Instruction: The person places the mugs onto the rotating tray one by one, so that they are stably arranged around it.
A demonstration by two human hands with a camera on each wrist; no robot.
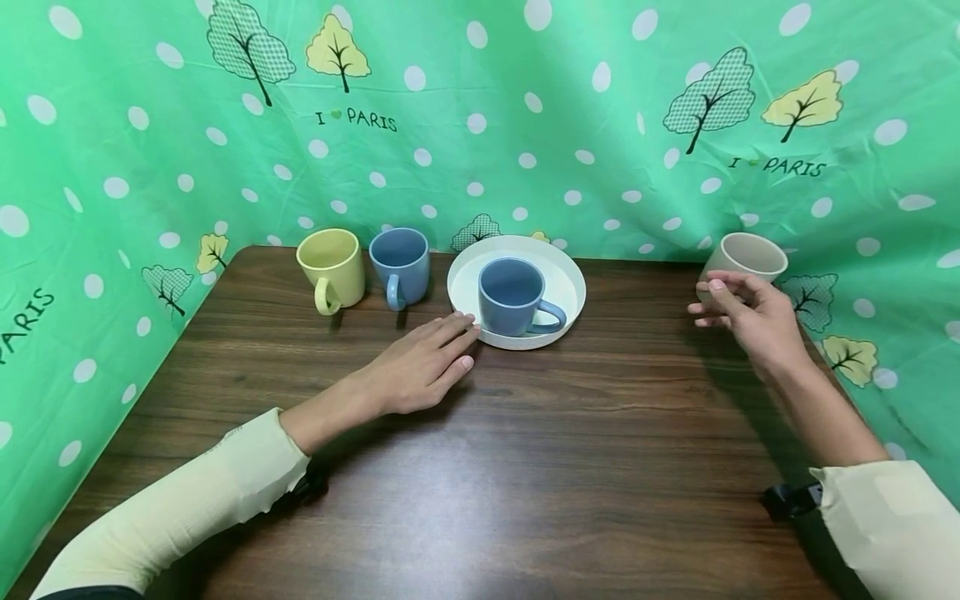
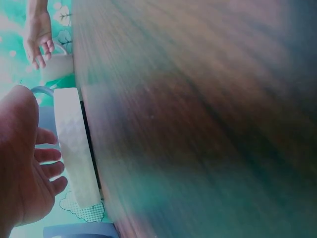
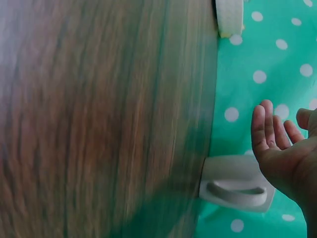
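Observation:
A white round tray (image 1: 465,287) with a raised rim sits toward the back of the table, and a blue mug (image 1: 512,292) stands upright in it, handle to the right. My left hand (image 1: 420,367) reaches to the tray's front left rim with fingers extended, fingertips right at the edge. In the left wrist view those fingers (image 2: 49,154) overlap the tray's side (image 2: 77,148). At the back right stands a pale grey mug (image 1: 752,254), partly hidden behind my right hand (image 1: 757,321). The right hand's fingers are loosely bent and hold nothing; the mug's handle (image 3: 237,194) shows below it in the right wrist view.
To the left of the tray stand a yellow mug (image 1: 333,271) and another blue mug (image 1: 401,267), both upright with handles toward the front. A green patterned curtain (image 1: 525,125) hangs along the back and sides of the dark wooden table (image 1: 562,467).

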